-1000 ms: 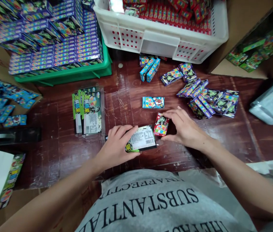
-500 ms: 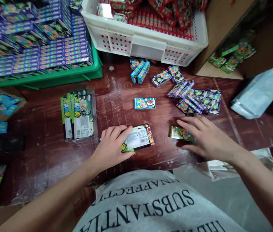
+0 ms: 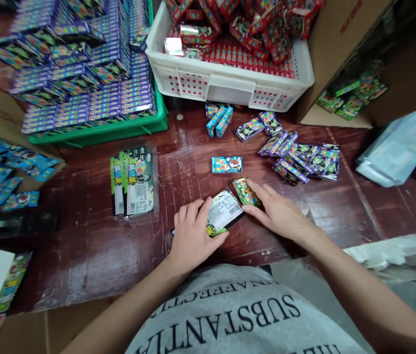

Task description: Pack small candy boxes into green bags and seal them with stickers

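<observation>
My left hand (image 3: 196,231) is closed around a flat clear packet (image 3: 225,210) with a black-and-green printed side and a white barcode label, its left part hidden under the fingers. Against the packet's upper right end lies a small green candy box (image 3: 246,192), tilted. My right hand (image 3: 281,210) pinches that box between thumb and fingers. Whether the box is inside the packet's end or only beside it, I cannot tell. Just beyond lies a single light-blue box (image 3: 226,164). Left of my left hand, several similar packets (image 3: 139,183) overlap on the table.
Purple boxes (image 3: 305,156) are scattered at the right, two blue boxes (image 3: 219,122) stand farther back. A white crate (image 3: 232,91) of red boxes and a green crate (image 3: 100,133) of purple boxes line the back. A cardboard carton (image 3: 335,54) and plastic bags (image 3: 395,147) sit right.
My right hand has moved left, bringing the green box up to the packet's end. The red box end showing there before is no longer visible. The packet has turned, its right end pointing farther back.
</observation>
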### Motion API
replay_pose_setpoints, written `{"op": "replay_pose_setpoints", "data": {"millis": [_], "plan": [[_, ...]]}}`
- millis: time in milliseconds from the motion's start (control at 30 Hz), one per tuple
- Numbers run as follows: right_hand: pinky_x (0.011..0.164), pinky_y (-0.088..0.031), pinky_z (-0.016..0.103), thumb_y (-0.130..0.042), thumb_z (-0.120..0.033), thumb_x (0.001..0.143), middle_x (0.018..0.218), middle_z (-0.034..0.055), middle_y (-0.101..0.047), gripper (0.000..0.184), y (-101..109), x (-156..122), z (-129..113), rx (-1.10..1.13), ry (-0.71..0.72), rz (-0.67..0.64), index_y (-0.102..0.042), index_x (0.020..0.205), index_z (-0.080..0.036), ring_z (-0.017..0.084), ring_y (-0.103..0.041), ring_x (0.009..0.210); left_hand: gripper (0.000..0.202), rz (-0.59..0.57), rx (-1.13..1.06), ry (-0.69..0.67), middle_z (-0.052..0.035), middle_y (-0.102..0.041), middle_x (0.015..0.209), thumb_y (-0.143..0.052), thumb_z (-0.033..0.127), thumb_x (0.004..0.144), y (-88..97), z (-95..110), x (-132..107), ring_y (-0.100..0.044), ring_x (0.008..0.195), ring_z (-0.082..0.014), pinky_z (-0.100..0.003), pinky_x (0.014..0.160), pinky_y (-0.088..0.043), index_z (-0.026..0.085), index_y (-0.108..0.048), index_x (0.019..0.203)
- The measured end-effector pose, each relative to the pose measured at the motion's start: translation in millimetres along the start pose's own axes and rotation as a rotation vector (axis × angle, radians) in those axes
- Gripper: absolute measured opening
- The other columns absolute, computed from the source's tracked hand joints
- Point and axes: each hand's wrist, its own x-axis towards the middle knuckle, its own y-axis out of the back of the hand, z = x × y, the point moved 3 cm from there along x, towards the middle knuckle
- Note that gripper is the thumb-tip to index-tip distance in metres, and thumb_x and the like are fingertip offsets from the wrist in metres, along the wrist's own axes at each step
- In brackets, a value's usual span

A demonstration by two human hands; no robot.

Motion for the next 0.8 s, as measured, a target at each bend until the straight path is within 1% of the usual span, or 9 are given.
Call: {"op": "replay_pose_setpoints", "data": {"millis": [167,267,367,433,500,567,633,700,800], "plan": [[0.101,-0.049,0.046,-0.048,-0.053,0.100,0.137,0.0110,-0.058,0.054,2.9,13.1,-7.8,0.327,0.060,0.086,-0.043,0.147,-0.027,0.029,-0.061,0.120,0.085,0.071,-0.062,-0.003,-0.0141,-0.051,0.138,-0.076,0.046,0.077,1.2,3.1,-4.4,-0.049,0.123,-0.0348,-0.051,0.105,-0.038,0.022,-0.039,0.149],[0.090,-0.051,0.041,-0.037,-0.054,0.104,0.112,0.0053,-0.070,0.040,3.7,23.9,-14.1,0.440,-0.012,0.079,-0.060,0.121,-0.027,0.024,-0.066,0.101,0.088,0.103,-0.098,0.020,-0.0155,-0.049,0.138,-0.077,0.044,0.077,5.3,3.0,-9.1,-0.050,0.127,-0.0354,-0.052,0.107,-0.039,0.022,-0.035,0.151],[0.077,-0.051,0.035,-0.045,-0.056,0.101,0.091,0.0016,-0.069,0.035,5.2,33.1,-25.8,0.496,0.026,0.043,-0.060,0.101,-0.024,0.020,-0.064,0.081,0.103,0.011,-0.185,0.154,-0.0144,-0.046,0.140,-0.082,0.053,0.070,7.4,-4.0,-10.8,-0.058,0.120,-0.0360,-0.051,0.099,-0.049,0.026,-0.030,0.154],[0.074,-0.052,0.033,-0.054,-0.054,0.098,0.096,0.0017,-0.069,0.034,7.7,37.9,-34.5,0.583,0.096,0.050,-0.056,0.115,-0.025,0.019,-0.064,0.082,0.106,-0.060,-0.280,0.224,-0.0139,-0.046,0.142,-0.081,0.061,0.070,8.4,-10.0,-8.8,-0.061,0.118,-0.0359,-0.051,0.095,-0.052,0.028,-0.028,0.156],[0.077,-0.054,0.034,-0.056,-0.050,0.098,0.103,0.0033,-0.069,0.047,11.3,41.9,-42.4,0.610,0.150,0.074,-0.045,0.136,-0.025,0.020,-0.065,0.087,0.089,-0.058,-0.392,0.226,-0.0133,-0.048,0.145,-0.071,0.058,0.082,10.9,-15.0,-4.1,-0.057,0.125,-0.0351,-0.051,0.103,-0.048,0.027,-0.030,0.156],[0.086,-0.054,0.039,-0.055,-0.046,0.098,0.112,0.0063,-0.069,0.053,16.4,45.0,-51.3,0.474,0.211,0.113,-0.041,0.145,-0.025,0.023,-0.065,0.098,0.063,-0.014,-0.536,0.231,-0.0117,-0.054,0.143,-0.059,0.049,0.094,13.2,-19.4,1.6,-0.055,0.130,-0.0315,-0.049,0.108,-0.044,0.026,-0.041,0.150],[0.098,-0.049,0.047,-0.057,-0.043,0.098,0.126,0.0099,-0.066,0.048,21.7,46.9,-62.8,0.223,0.295,0.159,-0.050,0.142,-0.025,0.028,-0.059,0.113,0.045,-0.003,-0.714,0.295,-0.0099,-0.063,0.133,-0.053,0.044,0.098,12.6,-22.9,6.2,-0.061,0.121,-0.0284,-0.044,0.103,-0.048,0.024,-0.053,0.139],[0.106,-0.044,0.053,-0.057,-0.038,0.098,0.139,0.0117,-0.059,0.038,26.1,47.5,-75.2,0.006,0.370,0.205,-0.060,0.133,-0.024,0.032,-0.051,0.125,0.038,-0.010,-0.901,0.375,-0.0084,-0.069,0.121,-0.053,0.042,0.098,10.2,-24.0,8.9,-0.066,0.109,-0.0256,-0.040,0.094,-0.053,0.022,-0.058,0.130],[0.108,-0.042,0.054,-0.056,-0.036,0.099,0.142,0.0105,-0.058,0.030,29.2,48.9,-90.5,-0.090,0.438,0.188,-0.064,0.125,-0.023,0.033,-0.048,0.128,0.034,0.036,-1.110,0.412,-0.0086,-0.069,0.117,-0.056,0.039,0.096,9.2,-22.6,10.6,-0.066,0.105,-0.0229,-0.037,0.092,-0.054,0.019,-0.057,0.124]]}}
